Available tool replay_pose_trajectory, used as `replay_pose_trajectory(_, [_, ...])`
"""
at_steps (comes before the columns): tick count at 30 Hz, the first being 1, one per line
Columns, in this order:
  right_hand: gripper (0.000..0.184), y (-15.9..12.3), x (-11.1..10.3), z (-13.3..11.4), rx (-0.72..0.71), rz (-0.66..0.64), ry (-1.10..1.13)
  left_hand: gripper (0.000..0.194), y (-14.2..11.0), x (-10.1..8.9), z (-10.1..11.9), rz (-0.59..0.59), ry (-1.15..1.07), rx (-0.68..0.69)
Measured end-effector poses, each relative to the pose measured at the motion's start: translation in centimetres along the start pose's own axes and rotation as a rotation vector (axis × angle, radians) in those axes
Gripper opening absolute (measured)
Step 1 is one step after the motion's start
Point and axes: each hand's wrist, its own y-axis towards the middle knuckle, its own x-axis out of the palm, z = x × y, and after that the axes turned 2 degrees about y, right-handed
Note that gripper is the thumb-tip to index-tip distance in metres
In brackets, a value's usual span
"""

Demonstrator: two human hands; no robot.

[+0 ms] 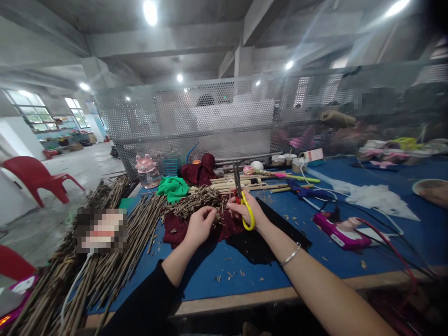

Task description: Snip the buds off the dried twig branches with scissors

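My right hand (249, 211) is closed around scissors (245, 205) with red and yellow handles, their blades pointing up and away. My left hand (200, 226) is closed on a clump of dry brown twigs (196, 201) that lies on the blue table top (308, 261). Both hands meet over a dark red cloth (175, 231) and a black cloth (259, 245). The right wrist wears a thin silver bangle.
A large pile of long brown sticks (105, 261) covers the table's left end. Bamboo-coloured rods (245, 184), green cloth (173, 188), a pink bottle (148, 171), a pink tool with red cable (341, 233) and white material (378, 198) lie around. A perforated metal screen (224, 121) backs the table. A red chair (35, 177) stands left.
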Motion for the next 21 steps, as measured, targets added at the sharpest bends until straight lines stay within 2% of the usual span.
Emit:
replay_pose_trajectory(3, [0.064, -0.9, 1.5, -0.5, 0.125, -0.159, 0.132, 0.044, -0.2, 0.3, 0.5, -0.097, -0.233, -0.174])
replay_pose_trajectory(6, [0.075, -1.5, 2.4, -1.0, 0.143, -0.287, 0.143, 0.047, -0.4, 0.2, 1.1, -0.144, -0.355, -0.251])
replay_pose_trajectory(9, [0.081, -1.7, 2.6, -1.2, 0.123, -0.323, 0.134, 0.042, -0.5, -0.1, 1.6, -0.146, -0.395, -0.258])
replay_pose_trajectory(13, [0.089, -1.6, 2.6, -0.9, 0.113, -0.323, 0.116, 0.04, -0.4, -0.1, 1.5, -0.178, -0.499, -0.344])
replay_pose_trajectory(16, [0.079, -1.4, 2.7, -0.4, 0.107, -0.299, 0.067, 0.037, 0.0, -0.2, 0.9, -0.187, -0.597, -0.376])
replay_pose_trajectory(19, [0.054, -1.3, 2.5, -0.1, 0.016, -0.195, -0.124, 0.033, 0.4, -0.5, 0.5, -0.067, -0.664, -0.361])
replay_pose_trajectory(21, [0.05, -1.3, 2.0, -0.1, -0.037, -0.161, -0.354, 0.032, 0.6, -0.8, 0.5, 0.004, -0.68, -0.348])
